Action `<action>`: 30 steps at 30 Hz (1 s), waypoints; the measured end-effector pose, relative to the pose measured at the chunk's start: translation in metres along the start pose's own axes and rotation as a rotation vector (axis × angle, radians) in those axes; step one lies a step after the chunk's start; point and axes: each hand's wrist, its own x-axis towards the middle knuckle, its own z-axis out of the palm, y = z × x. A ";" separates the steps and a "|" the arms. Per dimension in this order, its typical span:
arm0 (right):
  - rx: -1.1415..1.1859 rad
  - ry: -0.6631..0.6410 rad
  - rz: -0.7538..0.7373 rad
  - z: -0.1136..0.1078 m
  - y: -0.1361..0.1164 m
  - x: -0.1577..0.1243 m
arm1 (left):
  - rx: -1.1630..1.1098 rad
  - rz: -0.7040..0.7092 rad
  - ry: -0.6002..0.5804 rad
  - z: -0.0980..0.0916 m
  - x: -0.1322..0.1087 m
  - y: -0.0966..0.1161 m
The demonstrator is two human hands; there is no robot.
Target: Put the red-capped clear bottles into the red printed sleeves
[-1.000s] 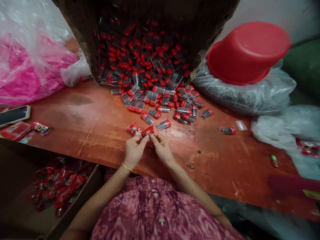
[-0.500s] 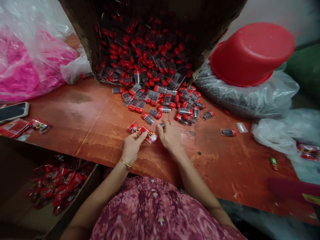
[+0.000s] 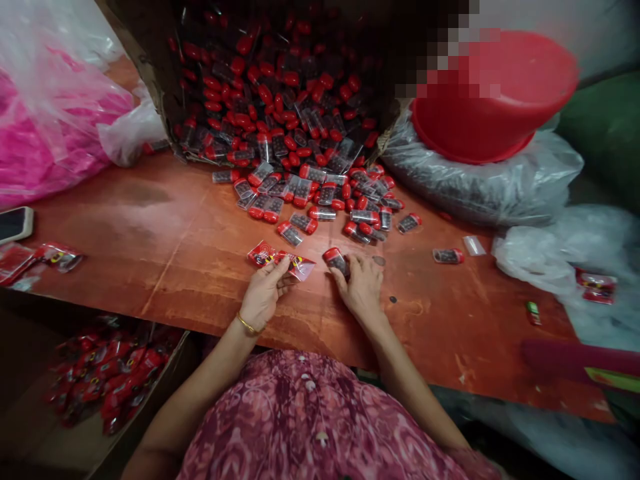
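Observation:
Between the thumb and fingers of my left hand is a small red printed plastic packet, clear at its right end. Another red packet shows just beyond the fingertips; whether it is also held I cannot tell. My right hand grips a small clear container with a red cap and dark pellets inside, just right of the packet. Past both hands lies a loose pile of like red-capped containers, spilling out of a tipped cardboard box.
Red packets fill a carton below the table's left edge. A phone and more packets lie at left, near a bag of pink material. At right, a red bucket sits upside down on a filled plastic bag.
My right hand has moved right, away from the packet, and its container now shows more fully. My left hand still holds the packet. The whole view has shifted slightly.

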 end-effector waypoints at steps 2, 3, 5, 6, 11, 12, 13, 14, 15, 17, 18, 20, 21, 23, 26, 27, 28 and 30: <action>0.062 -0.059 0.014 0.000 -0.003 0.002 | 0.006 0.010 0.012 0.000 0.000 0.000; 0.134 -0.080 0.026 -0.001 -0.005 0.003 | 0.006 0.019 0.021 -0.001 0.000 0.001; 0.380 -0.121 0.069 -0.008 -0.008 0.004 | 0.006 0.041 0.039 -0.005 0.000 0.003; 0.540 -0.159 0.101 -0.014 -0.009 0.004 | 0.008 0.053 0.048 -0.006 0.000 0.003; 1.114 -0.525 0.264 -0.054 -0.024 -0.004 | 0.064 0.108 0.054 -0.005 -0.001 0.002; 1.153 -0.572 0.280 -0.060 -0.028 -0.005 | 0.080 0.123 0.040 -0.003 -0.002 0.001; 1.181 -0.604 0.291 -0.065 -0.031 -0.005 | 0.097 0.143 0.022 -0.002 -0.003 0.000; 1.201 -0.628 0.302 -0.068 -0.034 -0.005 | 0.114 0.166 0.006 0.000 -0.003 -0.002; 1.215 -0.652 0.311 -0.070 -0.036 -0.005 | 0.132 0.192 -0.007 0.001 -0.003 -0.003; 1.231 -0.707 0.336 -0.069 -0.038 -0.003 | 0.187 0.254 -0.026 0.000 -0.003 -0.005; 1.233 -0.728 0.355 -0.067 -0.038 -0.002 | 0.224 0.285 -0.039 -0.001 -0.003 -0.006; 1.231 -0.745 0.394 -0.062 -0.037 0.000 | 0.287 0.322 -0.068 -0.003 -0.002 -0.006; 1.229 -0.744 0.406 -0.060 -0.037 0.001 | 0.298 0.328 -0.076 -0.005 -0.002 -0.006; 1.223 -0.735 0.406 -0.055 -0.038 0.000 | 0.257 0.306 -0.068 -0.006 -0.004 -0.007; 1.211 -0.714 0.370 -0.049 -0.036 -0.004 | 0.129 0.233 -0.048 -0.004 -0.008 -0.010; 1.198 -0.706 0.362 -0.045 -0.033 -0.006 | 0.109 0.208 -0.057 -0.003 -0.009 -0.013; 1.179 -0.690 0.355 -0.041 -0.030 -0.007 | 0.065 0.185 -0.054 -0.001 -0.009 -0.015; 1.100 -0.663 0.338 -0.029 -0.023 -0.007 | -0.040 0.135 -0.042 0.002 -0.007 -0.020</action>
